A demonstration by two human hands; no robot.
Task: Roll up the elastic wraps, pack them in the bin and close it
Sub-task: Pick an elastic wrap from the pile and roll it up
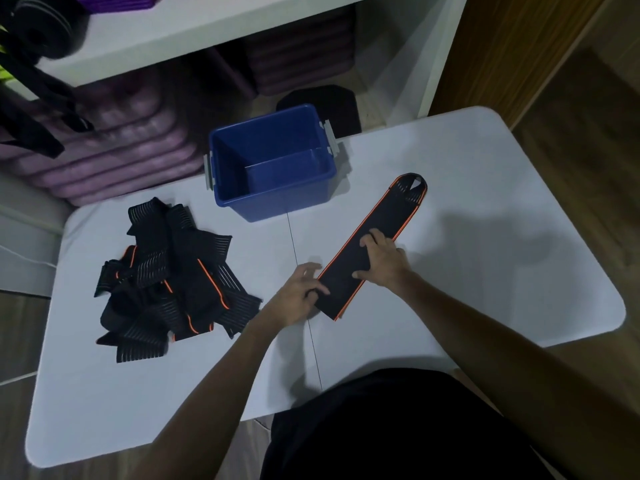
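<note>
One black elastic wrap with orange edges lies stretched out flat on the white table, running from near the middle toward the far right. My left hand pinches its near end. My right hand presses flat on the strip a little further up. A pile of several loose black wraps lies on the left of the table. The blue bin stands open and empty at the table's far edge, with grey latches on its sides. No lid is in view.
Behind the table a white shelf unit holds stacked purple mats and dark items. A black object lies on the floor behind the bin. Wooden flooring shows to the right.
</note>
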